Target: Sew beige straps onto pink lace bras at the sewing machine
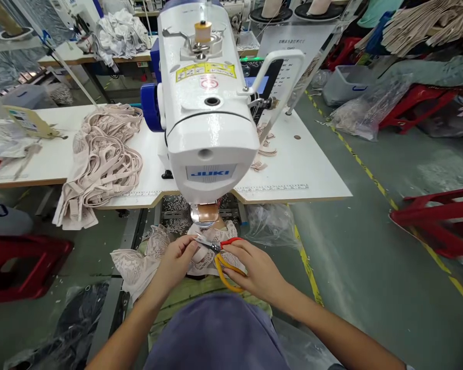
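My right hand grips a pair of scissors with one red and one orange handle loop. Their blades point left, toward the fingertips of my left hand. Those fingers are pinched on the edge of a beige lace bra, which lies over my lap below the sewing machine head. One lace cup spreads out to the left, beside my left wrist. Just above both hands sits the white sewing machine, its needle area partly hidden behind the guard.
A heap of beige bra straps hangs over the left part of the white table. Small strap pieces lie right of the machine. Red stools stand on both sides, and a clear plastic bag hangs under the table edge.
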### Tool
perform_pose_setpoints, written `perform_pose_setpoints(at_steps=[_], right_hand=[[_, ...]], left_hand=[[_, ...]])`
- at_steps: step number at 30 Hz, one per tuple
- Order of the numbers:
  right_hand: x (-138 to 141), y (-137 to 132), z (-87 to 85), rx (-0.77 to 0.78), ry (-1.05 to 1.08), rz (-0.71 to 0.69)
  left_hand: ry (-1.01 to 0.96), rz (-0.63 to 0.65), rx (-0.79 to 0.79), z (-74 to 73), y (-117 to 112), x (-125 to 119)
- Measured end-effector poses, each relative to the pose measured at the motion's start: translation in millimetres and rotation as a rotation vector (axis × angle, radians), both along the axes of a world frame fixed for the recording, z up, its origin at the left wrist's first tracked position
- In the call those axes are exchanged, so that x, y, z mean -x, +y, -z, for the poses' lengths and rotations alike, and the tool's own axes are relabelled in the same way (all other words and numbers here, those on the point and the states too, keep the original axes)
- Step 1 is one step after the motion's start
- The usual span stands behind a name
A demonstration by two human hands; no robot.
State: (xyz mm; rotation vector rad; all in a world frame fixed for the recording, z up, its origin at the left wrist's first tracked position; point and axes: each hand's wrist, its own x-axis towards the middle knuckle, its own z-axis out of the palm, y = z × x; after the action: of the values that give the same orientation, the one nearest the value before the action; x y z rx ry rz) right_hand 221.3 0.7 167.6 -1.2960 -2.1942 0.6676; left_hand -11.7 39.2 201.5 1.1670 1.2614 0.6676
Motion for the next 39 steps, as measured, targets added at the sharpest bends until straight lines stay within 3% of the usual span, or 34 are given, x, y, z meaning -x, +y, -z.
perform_pose_setpoints(at_steps=[3,5,9,15,22,32,36,39], right_hand=[[0.8,3.0,2.6,0.037,0.039,-0.043],[-0.8,1.0,5.1,0.093,0.081,-0.044],[-4.4,-10.1,12.8,0.140,0.202,0.073],[4.5,-21.1,17.9,0.196,0.272,0.126],[22.2,-8.2,19.3,0.212,0.298,0.108],[17.5,-7.8,17.9,0.280,0.340,0.114],[9.1,-15.8,22.5,0.269,0.328,0.180],[-13.0,-14.3,27.8,0.287,0.251,0.193]], left_hand=[[0.054,0.010,-0.047,-3.0,0.3,-1.2],[-0.001,-0.014,0.008,-3.1,1.5,-1.3],[-0.098,-0.008,0.102,-1.6,5.8,1.9],[0.017,0.044,0.013,0.4,11.8,8.9],[0.155,0.128,-0.104,-2.2,15.4,11.7],[0.178,0.093,-0.080,-1.6,15.9,13.8],[0.224,0.055,-0.180,-3.7,18.1,11.0],[0.385,0.047,-0.354,-3.2,22.5,14.4]])
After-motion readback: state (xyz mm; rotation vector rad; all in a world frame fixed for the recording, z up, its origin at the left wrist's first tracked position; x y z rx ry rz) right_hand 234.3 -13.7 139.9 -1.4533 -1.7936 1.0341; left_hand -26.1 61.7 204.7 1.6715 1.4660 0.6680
